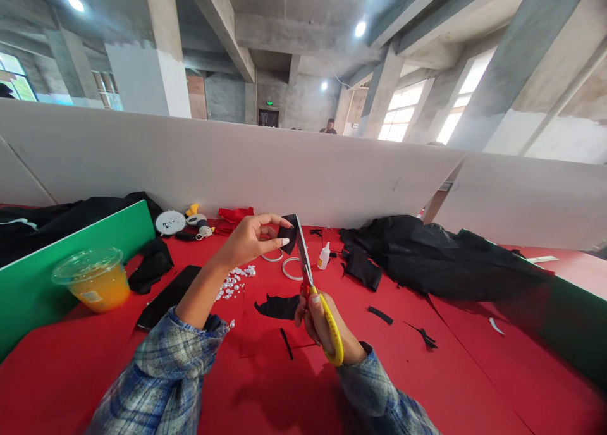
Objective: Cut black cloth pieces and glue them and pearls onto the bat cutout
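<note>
Between the thumb and fingers of my left hand [253,238] is a small piece of black fabric [289,236], held up above the table. My right hand [325,321] grips scissors [334,334] with yellow handles, their blades pointing up along the fabric's right edge. Below the hands, a larger black scrap [279,306] and a thin black strip [287,344] lie on the red table [265,391]. A white ring [293,269] and a small white glue bottle [324,256] are just beyond the scissors.
Loose pearl beads [232,283] lie left of centre. A plastic cup of orange drink [95,280] stands at left by a green divider [76,258]. Black cloth [427,251] is heaped at right, with scraps [380,315] nearer. A white partition [237,163] runs behind.
</note>
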Action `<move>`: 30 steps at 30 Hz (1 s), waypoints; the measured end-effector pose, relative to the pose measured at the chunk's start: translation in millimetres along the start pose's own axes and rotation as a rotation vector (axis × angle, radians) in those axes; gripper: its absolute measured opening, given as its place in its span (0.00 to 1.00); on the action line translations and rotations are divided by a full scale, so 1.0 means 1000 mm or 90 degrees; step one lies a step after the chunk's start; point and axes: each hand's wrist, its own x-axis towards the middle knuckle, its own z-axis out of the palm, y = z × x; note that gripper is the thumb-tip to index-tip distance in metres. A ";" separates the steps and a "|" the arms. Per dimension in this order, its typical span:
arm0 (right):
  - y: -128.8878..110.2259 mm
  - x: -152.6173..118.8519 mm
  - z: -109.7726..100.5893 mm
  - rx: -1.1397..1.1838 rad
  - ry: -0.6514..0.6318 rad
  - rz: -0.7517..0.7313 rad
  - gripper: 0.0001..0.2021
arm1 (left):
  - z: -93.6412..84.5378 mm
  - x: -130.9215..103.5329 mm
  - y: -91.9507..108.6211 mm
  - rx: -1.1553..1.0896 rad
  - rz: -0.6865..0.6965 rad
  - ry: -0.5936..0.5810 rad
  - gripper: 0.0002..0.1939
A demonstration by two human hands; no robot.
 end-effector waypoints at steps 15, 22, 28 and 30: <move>-0.007 0.001 0.004 -0.035 0.025 0.033 0.34 | -0.005 -0.001 0.002 0.004 -0.008 -0.024 0.18; -0.007 0.001 0.003 -0.029 0.022 0.029 0.33 | -0.009 -0.001 0.002 0.003 -0.003 -0.030 0.17; -0.006 0.000 0.001 -0.043 0.015 0.022 0.33 | -0.011 -0.002 0.006 -0.010 -0.012 -0.039 0.17; -0.004 0.000 0.001 -0.044 0.012 0.021 0.33 | -0.012 -0.002 0.006 -0.010 -0.013 -0.043 0.16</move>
